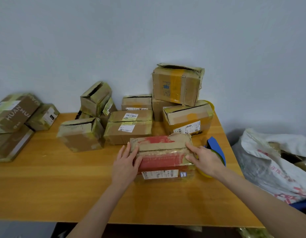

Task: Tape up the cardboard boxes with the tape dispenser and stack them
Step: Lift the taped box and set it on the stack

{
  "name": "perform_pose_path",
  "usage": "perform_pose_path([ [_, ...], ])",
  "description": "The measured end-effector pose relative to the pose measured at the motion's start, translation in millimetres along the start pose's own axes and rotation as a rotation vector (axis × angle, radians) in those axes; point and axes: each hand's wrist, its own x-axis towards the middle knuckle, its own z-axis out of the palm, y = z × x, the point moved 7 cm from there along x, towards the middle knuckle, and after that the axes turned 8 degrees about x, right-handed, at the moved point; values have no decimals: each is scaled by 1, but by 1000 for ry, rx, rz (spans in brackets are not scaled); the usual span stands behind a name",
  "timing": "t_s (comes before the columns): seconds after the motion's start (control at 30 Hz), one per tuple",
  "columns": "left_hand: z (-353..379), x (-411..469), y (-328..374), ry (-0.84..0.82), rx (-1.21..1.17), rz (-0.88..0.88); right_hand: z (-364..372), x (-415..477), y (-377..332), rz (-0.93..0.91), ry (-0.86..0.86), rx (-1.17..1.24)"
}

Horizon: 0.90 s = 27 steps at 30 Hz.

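Left hand, right hand flat on red-printed brown cardboard box — flaps lifting once released for blue tape dispenser alongside.

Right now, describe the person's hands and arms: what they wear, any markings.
The left hand and right hand are bare: no gloves, rings, watch or bracelet visible. No sleeve shows on either arm up to the picture's lower edge, and no markings show.

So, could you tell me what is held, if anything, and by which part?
The red-printed box, between both hands: left hand on its left end, right hand on its right end.
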Motion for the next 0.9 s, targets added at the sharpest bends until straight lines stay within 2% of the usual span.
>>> perform_pose_path([
  [0.07,1,-1,0,-39,28,12,1,-1,1,2,3,9],
  [0.23,-7,-2,13,0,237,106,2,-2,-5,17,-4,-62],
  [0.3,-4,-2,18,-12,240,132,2,-1,-4,36,-20,-45],
  [0.4,2,-3,16,-18,124,140,-5,1,4,27,-68,202],
  [0.43,5,-3,14,-23,118,146,-14,2,10,41,-30,310],
  [0.5,6,-1,12,1,119,165,-38,7,39,149,147,366],
  [0.57,4,0,12,5,124,171,-48,8,78,311,235,217],
  [0.63,5,0,11,3,114,158,-33,9,112,450,126,119],
  [0.73,4,0,10,-7,81,142,-2,12,140,572,7,210],
  [0.8,5,1,10,-9,78,146,7,15,151,616,25,344],
  [0.9,5,1,9,-5,69,150,9,16,160,672,55,405],
])
